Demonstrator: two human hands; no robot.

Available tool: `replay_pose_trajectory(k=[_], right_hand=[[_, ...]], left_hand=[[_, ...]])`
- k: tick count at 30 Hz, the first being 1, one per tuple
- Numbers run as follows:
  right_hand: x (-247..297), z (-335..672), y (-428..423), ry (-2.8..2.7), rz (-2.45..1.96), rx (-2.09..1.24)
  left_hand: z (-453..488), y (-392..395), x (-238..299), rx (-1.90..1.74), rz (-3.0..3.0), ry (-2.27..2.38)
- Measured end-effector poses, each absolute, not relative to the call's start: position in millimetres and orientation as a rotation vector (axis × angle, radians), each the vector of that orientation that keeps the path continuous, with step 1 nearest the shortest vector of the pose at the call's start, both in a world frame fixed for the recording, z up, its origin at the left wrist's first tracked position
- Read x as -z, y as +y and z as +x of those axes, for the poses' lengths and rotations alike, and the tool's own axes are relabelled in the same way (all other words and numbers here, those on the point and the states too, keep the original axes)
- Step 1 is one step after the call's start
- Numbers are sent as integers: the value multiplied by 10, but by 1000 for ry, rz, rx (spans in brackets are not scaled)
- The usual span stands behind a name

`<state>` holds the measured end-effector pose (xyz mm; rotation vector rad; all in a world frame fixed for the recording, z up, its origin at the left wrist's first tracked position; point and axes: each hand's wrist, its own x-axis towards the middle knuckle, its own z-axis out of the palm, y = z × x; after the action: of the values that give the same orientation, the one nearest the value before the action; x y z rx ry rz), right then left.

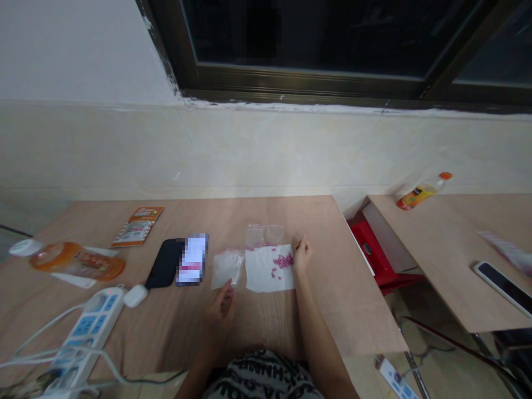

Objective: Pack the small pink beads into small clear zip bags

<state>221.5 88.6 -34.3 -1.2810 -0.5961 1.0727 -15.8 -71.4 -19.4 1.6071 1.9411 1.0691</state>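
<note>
A sheet of white paper [266, 270] lies on the wooden table [332, 288], holding a small heap of pink beads [283, 261] near its right side. My right hand [302, 254] rests at the paper's right edge, just beside the beads, its fingers bunched. My left hand [221, 310] hovers low with its fingers apart, nearest the lower edge of a small clear plastic bag [227, 269]. That bag lies left of the paper and looks cloudy. A second clear bag [264, 235] lies flat just beyond the paper.
A black smartphone [165, 264] and a pixelated card [192, 259] lie left of the bags. Further left are an orange package [77, 261], a printed packet [137, 226], a white earbud case [135, 295] and a blue-and-white power strip [87, 332] with cables. A second table [432, 255] stands right.
</note>
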Motion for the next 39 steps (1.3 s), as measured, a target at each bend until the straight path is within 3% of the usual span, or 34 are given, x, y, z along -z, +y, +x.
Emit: replay_pose_trajectory(k=[6, 15, 22, 39], right_hand=[[447, 2186, 940, -764, -1387, -795], [440, 2141, 969, -931, -1284, -917], [433, 2130, 968, -1046, -1280, -1001], [524, 2200, 973, -1149, -1218, -976]], left_hand=[[-76, -579, 95, -1039, 1906, 1852], [638, 108, 56, -453, 2261, 1521], [709, 323, 236, -276, 2334, 1410], [733, 453, 249, -603, 2424, 1286]])
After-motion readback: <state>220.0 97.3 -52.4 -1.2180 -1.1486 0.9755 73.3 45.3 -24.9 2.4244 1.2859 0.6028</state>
